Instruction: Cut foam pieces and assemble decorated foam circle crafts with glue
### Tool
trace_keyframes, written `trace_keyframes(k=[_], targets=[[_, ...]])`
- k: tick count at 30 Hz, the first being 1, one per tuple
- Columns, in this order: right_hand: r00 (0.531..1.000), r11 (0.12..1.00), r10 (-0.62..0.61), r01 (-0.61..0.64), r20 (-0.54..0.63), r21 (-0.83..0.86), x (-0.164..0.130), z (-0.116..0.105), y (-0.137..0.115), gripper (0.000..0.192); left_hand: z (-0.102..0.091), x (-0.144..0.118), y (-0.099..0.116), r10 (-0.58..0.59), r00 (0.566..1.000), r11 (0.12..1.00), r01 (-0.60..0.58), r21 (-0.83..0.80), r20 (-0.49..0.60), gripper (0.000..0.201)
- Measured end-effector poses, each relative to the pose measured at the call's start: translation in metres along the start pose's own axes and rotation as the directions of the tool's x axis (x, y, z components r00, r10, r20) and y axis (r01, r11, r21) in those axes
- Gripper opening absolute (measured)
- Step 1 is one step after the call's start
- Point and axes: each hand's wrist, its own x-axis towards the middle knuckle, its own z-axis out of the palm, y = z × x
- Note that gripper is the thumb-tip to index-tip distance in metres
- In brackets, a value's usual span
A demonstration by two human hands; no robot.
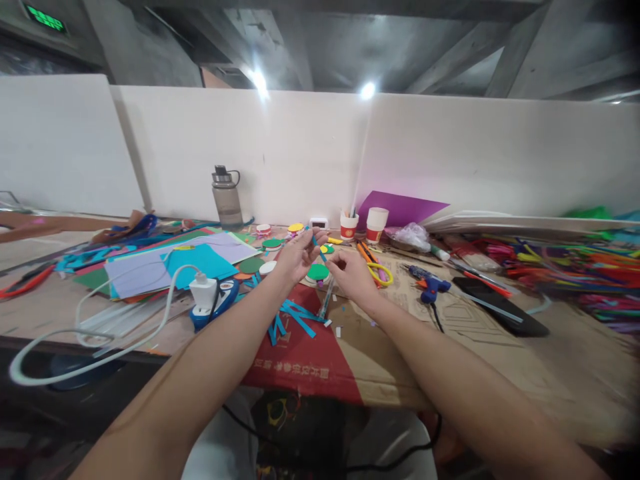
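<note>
Nearest, bare forearms (215, 353) are reaching over printed cardboard (387, 377); the left hand (300, 255) and right hand (351, 273) are pinching a blue strip (323, 255) between them. Farther off, a paper cup (349, 229) is holding pen-like sticks (353, 213), a second cup (376, 225) is standing just right, a grey bottle (228, 205) left, before a white partition (305, 147).

brown table (45, 310) with cardboard (395, 373), bottle (228, 201) and coloured sheets (137, 270)
</note>
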Motion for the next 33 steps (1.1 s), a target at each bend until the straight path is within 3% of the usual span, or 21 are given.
trace_keyframes(k=[3, 7, 9, 11, 13, 16, 22, 28, 30, 33], targets=[[0.999, 0.997, -0.012, 0.015, 0.042, -0.074, 0.002, -0.003, -0.001, 0.016, 0.003, -0.002, 0.001, 0.004, 0.999, 1.0, -0.005, -0.01, -0.034, 0.008], [0.98, 0.963, 0.044, 0.011, 0.197, -0.268, 0.011, -0.023, 0.001, 0.019, 0.003, -0.002, 0.002, 0.029, 0.998, 0.998, -0.026, 0.062, -0.047, 0.012], [0.972, 0.885, 0.144, -0.042, 0.186, -0.464, 0.017, -0.036, 0.007, 0.02, 0.002, -0.002, 0.002, 0.044, 0.998, 0.992, -0.037, 0.12, -0.049, 0.011], [0.96, 0.748, 0.228, -0.065, 0.164, -0.661, 0.021, -0.048, 0.016, 0.022, 0.001, -0.001, 0.002, 0.052, 0.997, 0.986, -0.043, 0.164, -0.049, 0.008], [0.914, 0.615, 0.37, -0.11, 0.163, -0.781, 0.022, -0.054, 0.025, 0.032, 0.001, -0.001, 0.001, 0.055, 0.997, 0.982, -0.045, 0.184, -0.046, 0.008], [0.875, 0.575, 0.448, -0.126, 0.182, -0.809, 0.018, -0.053, 0.034, 0.031, 0.0, -0.002, 0.001, 0.06, 0.998, 0.978, -0.053, 0.202, -0.027, 0.011], [0.883, 0.604, 0.442, -0.163, 0.158, -0.78, 0.012, -0.043, 0.038, 0.038, -0.001, -0.001, 0.002, 0.035, 0.999, 0.966, -0.037, 0.256, 0.015, 0.01], [0.927, 0.708, 0.373, -0.263, 0.031, -0.656, 0.02, -0.054, 0.039, 0.039, -0.008, 0.004, 0.002, 0.036, 0.999, 0.959, -0.037, 0.28, 0.011, 0.007], [0.953, 0.804, 0.302, -0.246, 0.016, -0.54, 0.024, -0.058, 0.037, 0.038, -0.009, 0.006, 0.005, 0.036, 0.999, 0.959, -0.041, 0.281, 0.022, 0.007], [0.985, 0.98, 0.152, -0.14, 0.077, -0.141, 0.024, -0.056, 0.029, 0.044, -0.011, 0.007, 0.013, 0.031, 0.999, 0.959, -0.037, 0.282, 0.024, 0.01]])
